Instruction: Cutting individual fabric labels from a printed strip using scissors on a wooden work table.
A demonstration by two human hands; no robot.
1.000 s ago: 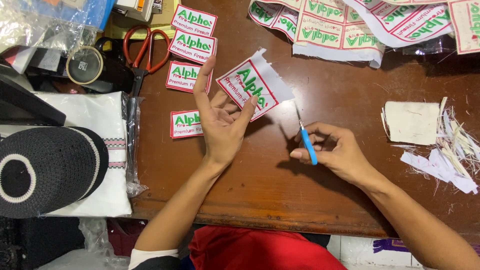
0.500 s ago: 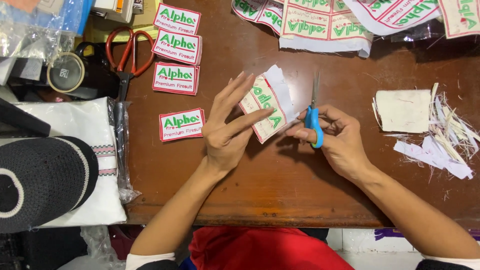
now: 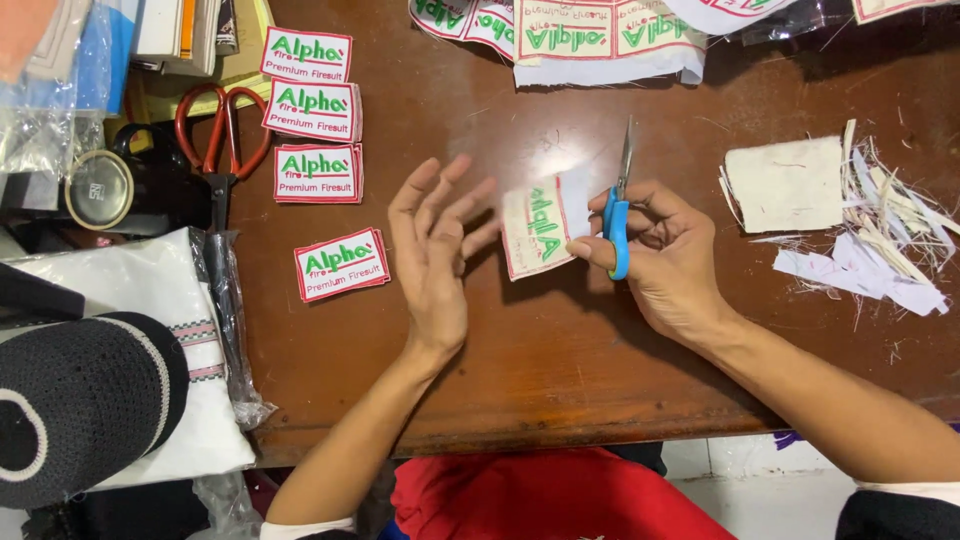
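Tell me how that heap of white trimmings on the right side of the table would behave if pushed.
The white trimmings are thin strips and frayed threads in a loose pile, so they would probably scatter rather than slide together. They look very light and floppy, and would likely drift or snag. The flatter cream piece beside them might slide whole.
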